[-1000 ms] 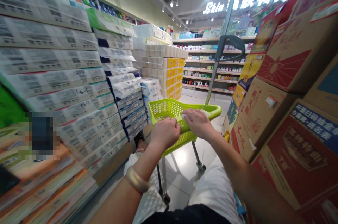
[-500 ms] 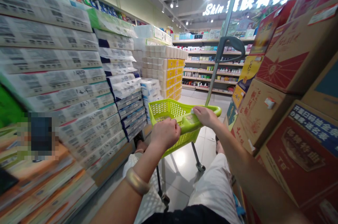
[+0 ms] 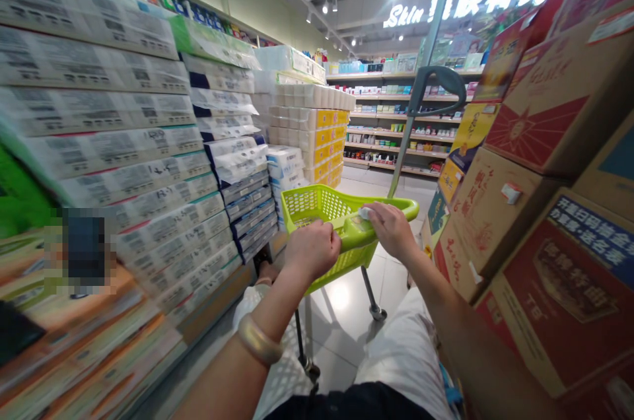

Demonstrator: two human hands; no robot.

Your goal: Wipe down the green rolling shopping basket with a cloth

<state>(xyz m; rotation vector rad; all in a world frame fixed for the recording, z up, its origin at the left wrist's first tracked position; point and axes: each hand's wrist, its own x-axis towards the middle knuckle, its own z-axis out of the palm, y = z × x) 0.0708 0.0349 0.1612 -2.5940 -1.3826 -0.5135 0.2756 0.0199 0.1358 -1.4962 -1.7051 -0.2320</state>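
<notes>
A lime-green shopping cart (image 3: 311,201) with a perforated plastic basket stands right in front of me. My left hand (image 3: 314,249) is closed around the left part of its handle (image 3: 357,233), knuckles up. Toward the right end, my right hand (image 3: 392,227) is curled over the same handle. A small white wad (image 3: 366,212), its kind unclear, shows at that hand's fingertips. Behind the right hand a tall metal pole (image 3: 402,154) rises, with a grey loop grip (image 3: 438,88) on it; its lower end is hidden. Little of the basket's inside is visible.
Stacked paper packs (image 3: 123,106) line the left side, with bundled rolls (image 3: 310,100) farther on. Printed cartons (image 3: 555,288) are piled close on the right. Pale floor tiles (image 3: 337,344) run between them toward stocked shelves (image 3: 381,119) at the back.
My right hand has shifted slightly on the handle, and more of the white wad shows. The surroundings have moved slightly rightward in view. My left hand keeps its grip.
</notes>
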